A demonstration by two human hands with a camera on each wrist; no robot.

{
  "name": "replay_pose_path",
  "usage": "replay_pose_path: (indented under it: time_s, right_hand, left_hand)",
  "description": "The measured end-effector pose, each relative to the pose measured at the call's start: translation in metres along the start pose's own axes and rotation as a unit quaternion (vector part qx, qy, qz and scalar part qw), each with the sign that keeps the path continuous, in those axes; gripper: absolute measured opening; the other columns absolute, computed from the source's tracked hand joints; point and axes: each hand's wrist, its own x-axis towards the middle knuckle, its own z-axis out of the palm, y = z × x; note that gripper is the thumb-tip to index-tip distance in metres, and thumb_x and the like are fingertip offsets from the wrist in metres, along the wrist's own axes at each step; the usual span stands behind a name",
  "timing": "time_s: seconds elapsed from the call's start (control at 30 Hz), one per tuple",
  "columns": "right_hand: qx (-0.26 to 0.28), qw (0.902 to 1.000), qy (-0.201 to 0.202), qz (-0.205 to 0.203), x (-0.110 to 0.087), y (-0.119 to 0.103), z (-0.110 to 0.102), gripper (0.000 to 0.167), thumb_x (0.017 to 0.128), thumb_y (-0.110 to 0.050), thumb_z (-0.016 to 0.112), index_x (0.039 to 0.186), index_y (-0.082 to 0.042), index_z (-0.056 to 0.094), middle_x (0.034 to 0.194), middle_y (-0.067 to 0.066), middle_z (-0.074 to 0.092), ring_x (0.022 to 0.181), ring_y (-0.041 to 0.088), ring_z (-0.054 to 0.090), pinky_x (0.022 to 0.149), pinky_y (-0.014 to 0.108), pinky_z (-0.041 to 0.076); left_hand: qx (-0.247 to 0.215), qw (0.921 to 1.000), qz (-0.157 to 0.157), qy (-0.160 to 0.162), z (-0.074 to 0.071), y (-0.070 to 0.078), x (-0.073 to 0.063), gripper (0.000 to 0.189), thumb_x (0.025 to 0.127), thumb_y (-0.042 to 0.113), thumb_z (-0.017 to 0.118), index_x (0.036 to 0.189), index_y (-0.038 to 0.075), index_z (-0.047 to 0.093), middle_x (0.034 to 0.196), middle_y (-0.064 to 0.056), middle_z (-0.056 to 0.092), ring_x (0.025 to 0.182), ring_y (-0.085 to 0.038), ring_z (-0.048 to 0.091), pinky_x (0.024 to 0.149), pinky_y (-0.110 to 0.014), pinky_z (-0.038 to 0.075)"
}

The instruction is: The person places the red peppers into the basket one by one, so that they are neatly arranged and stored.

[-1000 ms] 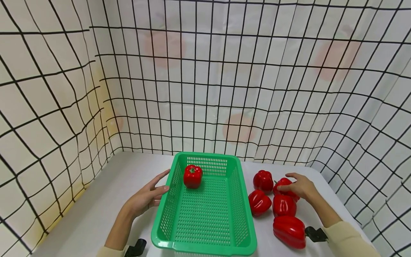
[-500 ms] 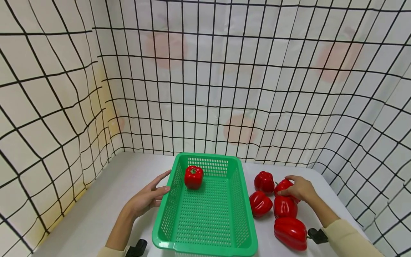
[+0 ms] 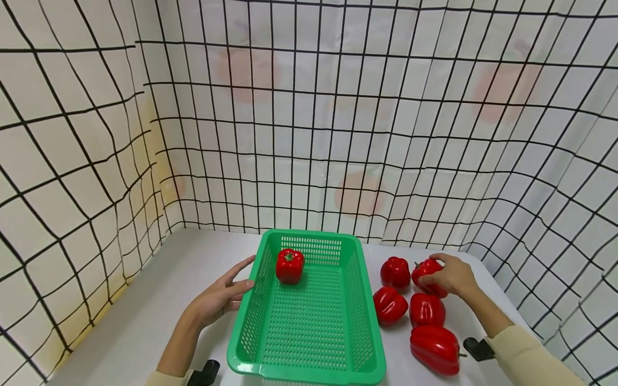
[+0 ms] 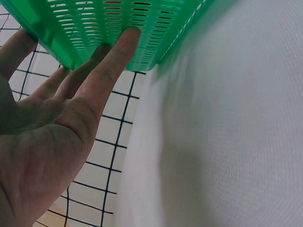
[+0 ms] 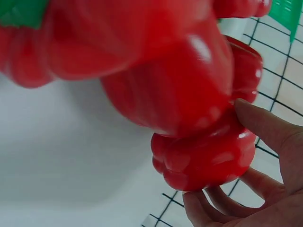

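A green plastic basket [image 3: 309, 321] stands in the middle of the table, one red bell pepper [image 3: 289, 266] upright in its far left corner. My left hand [image 3: 219, 297] rests against the basket's left side with fairly straight fingers; the left wrist view shows the fingertips [image 4: 128, 40] at its slotted wall. To the right of the basket, my right hand [image 3: 451, 276] grips another red bell pepper [image 3: 429, 276], thumb on one side and fingers on the other. The right wrist view shows this pepper [image 5: 203, 161] pinched behind a nearer one.
Several more red peppers lie right of the basket: one at the back [image 3: 396, 272], one by the basket wall [image 3: 390, 305], one in the middle [image 3: 427, 310] and one nearest [image 3: 436, 350]. Black-grid netting [image 3: 309, 134] over white sheets encloses the white table [image 3: 159, 300].
My right hand has closed on the far-right pepper and shifted it slightly away, apart from the middle pepper, its stem now turned up. The left hand and basket stay put.
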Motion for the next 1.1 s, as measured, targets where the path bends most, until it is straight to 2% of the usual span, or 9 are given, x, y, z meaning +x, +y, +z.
replay_pose_path:
  time_s: [0.33, 0.53, 0.93, 1.1]
  right_hand:
    - [-0.007, 0.9986, 0.036, -0.037, -0.007, -0.024, -0.007, 0.078, 0.079, -0.026, 0.081, 0.141, 0.006, 0.046, 0.123, 0.04, 0.056, 0.108, 0.054, 0.056, 0.075, 0.053, 0.063]
    - [0.009, 0.9967, 0.048, -0.065, -0.013, -0.045, -0.018, 0.081, 0.08, -0.027, 0.082, 0.144, 0.005, 0.044, 0.128, 0.04, 0.055, 0.113, 0.056, 0.054, 0.078, 0.055, 0.063]
    - [0.049, 0.9934, 0.037, -0.096, -0.021, -0.09, -0.031, 0.081, 0.083, -0.033, 0.081, 0.147, -0.001, 0.045, 0.134, 0.037, 0.055, 0.114, 0.053, 0.058, 0.075, 0.047, 0.064]
    - [0.076, 0.9906, 0.029, -0.11, -0.023, -0.109, -0.031, 0.079, 0.085, -0.035, 0.078, 0.149, -0.004, 0.044, 0.135, 0.035, 0.055, 0.116, 0.05, 0.059, 0.08, 0.048, 0.064]
  left_hand:
    - [-0.001, 0.9999, 0.005, -0.012, -0.001, 0.0, -0.001, 0.073, 0.104, 0.026, 0.057, 0.163, 0.035, 0.014, 0.141, -0.029, 0.056, 0.111, -0.037, 0.071, 0.092, -0.047, 0.06]
    - [-0.005, 0.9999, 0.005, -0.014, -0.002, -0.002, -0.002, 0.072, 0.105, 0.025, 0.055, 0.163, 0.035, 0.014, 0.141, -0.028, 0.057, 0.111, -0.037, 0.072, 0.093, -0.047, 0.06]
    - [-0.002, 0.9999, 0.005, -0.013, -0.002, -0.002, 0.0, 0.073, 0.104, 0.027, 0.057, 0.163, 0.036, 0.014, 0.142, -0.027, 0.056, 0.112, -0.038, 0.071, 0.093, -0.048, 0.06]
    - [-0.016, 0.9994, 0.012, -0.03, -0.003, -0.002, -0.001, 0.072, 0.106, 0.023, 0.055, 0.163, 0.034, 0.012, 0.143, -0.03, 0.054, 0.113, -0.038, 0.071, 0.093, -0.047, 0.06]
